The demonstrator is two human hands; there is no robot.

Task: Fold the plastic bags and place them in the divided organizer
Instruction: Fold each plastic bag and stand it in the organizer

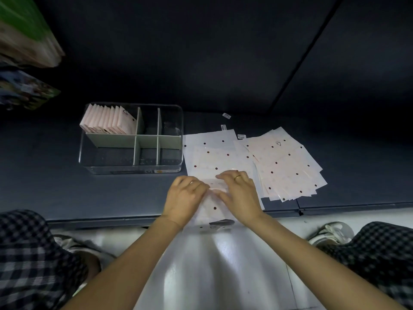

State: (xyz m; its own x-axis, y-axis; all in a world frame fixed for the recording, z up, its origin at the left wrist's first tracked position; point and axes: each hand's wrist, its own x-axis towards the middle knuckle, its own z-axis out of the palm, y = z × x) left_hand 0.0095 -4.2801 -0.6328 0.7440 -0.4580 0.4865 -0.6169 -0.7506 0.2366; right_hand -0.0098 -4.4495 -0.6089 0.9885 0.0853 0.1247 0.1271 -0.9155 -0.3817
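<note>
The person kneels at a low dark platform [111, 198] and works one plastic bag [210, 157] laid flat at its near edge, right beside the clear divided organizer [131, 170]. The left hand [184, 194] and right hand [239, 190] sit side by side on the bag's near part, fingers curled down onto the film; whether they pinch a fold or only press it flat cannot be told. Keeping both hands close together likely pins the slippery sheet while a crease is set. A stack of folded bags [107, 120] stands upright in the organizer's back left compartment; the unfolded pile [288, 168] waits just to the right, within easy reach.
</note>
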